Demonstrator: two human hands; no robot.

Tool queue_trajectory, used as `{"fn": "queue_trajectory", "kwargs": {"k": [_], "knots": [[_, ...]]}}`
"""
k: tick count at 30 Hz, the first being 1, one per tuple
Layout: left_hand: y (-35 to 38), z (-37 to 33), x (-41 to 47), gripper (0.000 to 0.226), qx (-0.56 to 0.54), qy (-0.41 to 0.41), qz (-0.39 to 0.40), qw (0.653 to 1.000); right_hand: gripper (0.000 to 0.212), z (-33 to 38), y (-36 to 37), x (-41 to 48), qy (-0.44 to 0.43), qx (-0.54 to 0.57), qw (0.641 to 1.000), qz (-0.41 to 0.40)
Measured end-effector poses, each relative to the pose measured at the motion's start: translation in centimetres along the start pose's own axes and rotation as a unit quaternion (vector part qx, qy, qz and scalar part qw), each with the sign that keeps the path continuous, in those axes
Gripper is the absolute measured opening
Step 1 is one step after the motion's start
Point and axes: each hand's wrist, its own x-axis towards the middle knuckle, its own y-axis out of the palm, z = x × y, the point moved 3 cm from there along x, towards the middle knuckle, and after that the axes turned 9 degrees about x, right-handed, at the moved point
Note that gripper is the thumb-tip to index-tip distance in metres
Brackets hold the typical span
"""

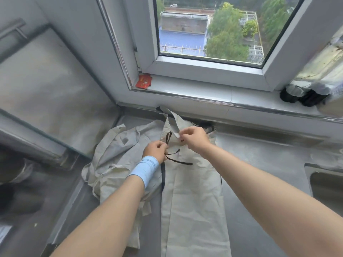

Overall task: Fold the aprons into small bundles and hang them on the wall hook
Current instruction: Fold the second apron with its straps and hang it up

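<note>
Left hand (155, 152) pinches black tie (179, 161); right hand (194, 139) pinches apron (193, 201).

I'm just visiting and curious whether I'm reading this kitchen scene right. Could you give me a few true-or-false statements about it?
1. The left hand grips a black tie string. True.
2. The right hand lies flat on the counter. False: it pinches the apron's pale strap.
3. A red packet lies on the windowsill. True.
4. The long apron hangs from a hook. False: it lies on the steel counter.
5. A light blue band wraps the left wrist. True.
</note>
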Motion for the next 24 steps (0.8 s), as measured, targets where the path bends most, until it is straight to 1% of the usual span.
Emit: {"fn": "queue_trajectory", "kwargs": {"k": [1,2,4,5,6,7,9,10,11,12,13,14,15,16,17,18,19,22,23,24], "knots": [[-0.6,0.9,0.3,0.021,0.008,-0.025,-0.007,1.0,0.024,-0.6,0.2,0.1,-0.026,-0.061,0.997,-0.024],[-1.1,1.5,0.5,0.022,0.04,-0.04,-0.005,0.998,0.03,-1.2,0.1,0.1,-0.042,-0.118,0.992,-0.026],[-1.7,2.3,0.3,0.016,0.154,-0.047,0.014,0.987,0.04,-2.5,0.2,0.1,-0.067,-0.235,0.97,0.0],[-1.8,2.4,0.1,0.009,0.195,-0.046,0.016,0.98,0.044,-3.1,0.2,0.1,-0.077,-0.295,0.952,0.02],[-1.8,2.4,0.1,0.016,0.207,-0.034,0.004,0.978,0.047,-3.6,0.4,0.2,-0.083,-0.351,0.932,0.041],[-1.7,2.2,0.0,0.029,0.21,-0.017,-0.015,0.977,0.05,-4.1,0.6,0.3,-0.087,-0.395,0.913,0.061],[-1.8,1.5,-0.4,0.047,0.232,0.061,-0.089,0.967,0.054,-4.8,1.1,0.5,-0.088,-0.442,0.889,0.087],[-1.9,0.9,-0.8,0.054,0.261,0.129,-0.138,0.947,0.056,-5.0,1.4,0.6,-0.088,-0.451,0.883,0.092],[-1.9,0.3,-1.1,0.057,0.295,0.202,-0.183,0.916,0.057,-5.2,1.6,0.7,-0.09,-0.455,0.881,0.095],[-1.7,-0.1,-1.3,0.056,0.321,0.27,-0.212,0.883,0.057,-5.4,1.8,0.8,-0.087,-0.46,0.879,0.096],[-1.1,-0.3,-1.4,0.053,0.344,0.318,-0.194,0.862,0.056,-5.5,1.9,0.9,-0.085,-0.466,0.876,0.095],[-0.3,-0.5,-1.4,0.048,0.372,0.343,-0.13,0.853,0.053,-5.6,2.0,0.9,-0.081,-0.474,0.872,0.092],[0.7,-0.4,-1.2,0.045,0.408,0.346,-0.044,0.844,0.049,-5.7,2.0,1.0,-0.081,-0.479,0.87,0.087],[1.6,-0.1,-0.9,0.044,0.468,0.322,0.044,0.822,0.045,-5.7,1.9,1.1,-0.085,-0.483,0.868,0.082],[2.2,0.4,-0.6,0.041,0.521,0.3,0.098,0.793,0.039,-5.6,1.8,1.1,-0.097,-0.485,0.866,0.077],[2.6,0.7,-0.3,0.037,0.554,0.284,0.116,0.774,0.034,-5.5,1.6,1.1,-0.11,-0.485,0.864,0.072],[2.8,0.9,0.2,0.033,0.568,0.272,0.112,0.769,0.028,-5.4,1.2,1.1,-0.12,-0.479,0.867,0.07],[3.1,1.3,1.0,0.029,0.582,0.242,0.1,0.77,0.019,-5.2,-0.2,0.7,-0.126,-0.436,0.888,0.077],[2.9,1.2,1.1,0.029,0.578,0.238,0.095,0.775,0.018,-5.2,-0.9,0.6,-0.128,-0.422,0.894,0.076],[2.5,1.0,1.0,0.029,0.558,0.231,0.088,0.792,0.018,-5.1,-1.6,0.3,-0.133,-0.408,0.901,0.071]]}}
